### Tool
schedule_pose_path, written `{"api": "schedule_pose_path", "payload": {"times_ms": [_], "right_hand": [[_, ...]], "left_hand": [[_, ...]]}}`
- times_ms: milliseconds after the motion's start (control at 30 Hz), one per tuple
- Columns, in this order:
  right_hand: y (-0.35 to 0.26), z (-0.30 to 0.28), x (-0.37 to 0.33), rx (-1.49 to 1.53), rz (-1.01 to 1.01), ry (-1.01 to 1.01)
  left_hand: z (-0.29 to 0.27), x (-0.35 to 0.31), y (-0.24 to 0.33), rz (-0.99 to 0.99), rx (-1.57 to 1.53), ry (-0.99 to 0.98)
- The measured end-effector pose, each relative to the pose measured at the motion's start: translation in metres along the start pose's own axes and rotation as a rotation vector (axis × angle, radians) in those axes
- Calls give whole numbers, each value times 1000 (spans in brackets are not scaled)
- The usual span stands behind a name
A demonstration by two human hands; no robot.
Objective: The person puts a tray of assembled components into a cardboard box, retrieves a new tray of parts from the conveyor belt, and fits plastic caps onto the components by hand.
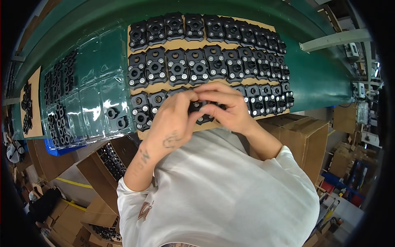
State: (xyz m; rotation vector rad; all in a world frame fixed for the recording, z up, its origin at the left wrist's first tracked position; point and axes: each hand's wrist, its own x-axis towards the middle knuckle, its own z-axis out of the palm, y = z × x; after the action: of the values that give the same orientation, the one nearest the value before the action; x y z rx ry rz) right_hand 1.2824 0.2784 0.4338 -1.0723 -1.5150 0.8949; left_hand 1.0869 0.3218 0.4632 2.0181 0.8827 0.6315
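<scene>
My left hand (176, 112) and my right hand (229, 105) meet over the front row of black plastic brackets. Bent fingers and thumbs of both come together just above one black bracket (204, 120), partly covering it; whatever is pinched between them is hidden. Three rows of such brackets lie on a brown cardboard sheet (175, 44). Each bracket has round openings and silvery screw heads. Toward the left end, several carry a black ring (156, 67); farther right, many show a dark upright knob (235, 69).
Left of the sheet, clear plastic (88, 78) covers the green bench (321, 78), with two loose black clamp-like pieces (112, 113) and groups of black parts (59, 78). A pale metal arm (335, 40) juts in at right. Cardboard boxes (302, 133) stand below the front edge.
</scene>
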Motion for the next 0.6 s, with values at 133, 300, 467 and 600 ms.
{"api": "schedule_pose_path", "payload": {"times_ms": [133,300,467,600], "right_hand": [[2,-23,-3,58,144,12],[8,-65,20,-167,222,65],[41,-86,45,-440,69,-91],[45,-90,51,-678,-86,-170]], "left_hand": [[15,19,6,-144,-130,-25],[24,40,-15,239,235,106],[38,55,-35,359,690,-58],[49,58,-43,327,690,-94]]}}
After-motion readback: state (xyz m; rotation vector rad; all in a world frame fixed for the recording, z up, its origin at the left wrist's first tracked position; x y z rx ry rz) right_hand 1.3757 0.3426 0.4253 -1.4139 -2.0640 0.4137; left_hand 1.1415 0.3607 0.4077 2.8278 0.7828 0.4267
